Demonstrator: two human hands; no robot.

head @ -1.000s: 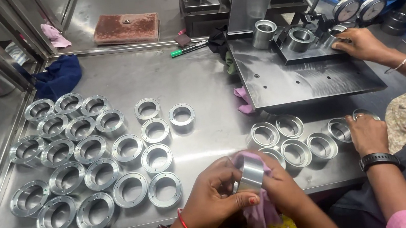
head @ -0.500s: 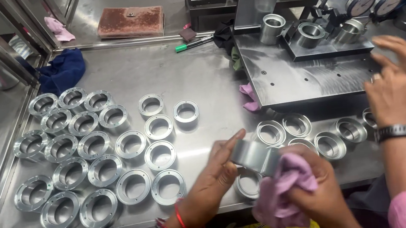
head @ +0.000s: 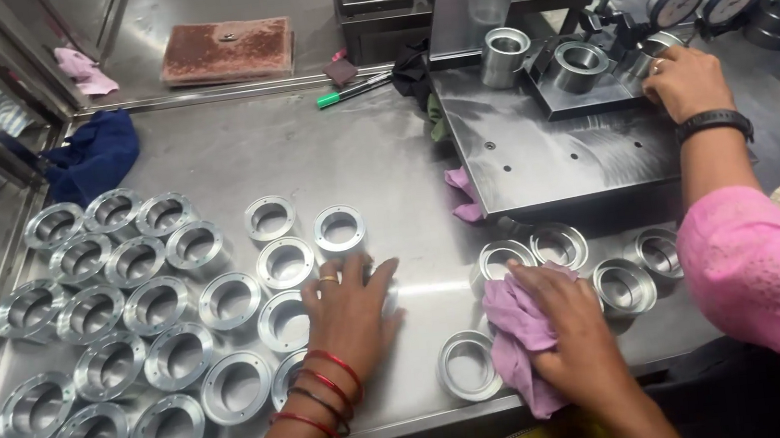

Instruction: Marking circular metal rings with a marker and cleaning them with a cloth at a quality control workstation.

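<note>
Rings (head: 148, 355): bright machined metal, glossy, smooth faces. Table (head: 306, 151): brushed steel sheet, dull sheen, fine scuffs. Pink cloth (head: 518, 331) under the right hand (head: 565, 326), right of the rings: soft, matt, creased. Block (head: 226, 51) at the table's far edge: rough, rusty-brown, matt. Blue rag (head: 92, 156) left of it: matt fabric.

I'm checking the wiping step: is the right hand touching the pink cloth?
Touching. The head view shows the right hand lying flat on the pink cloth, fingers gripping it, no gap.
</note>
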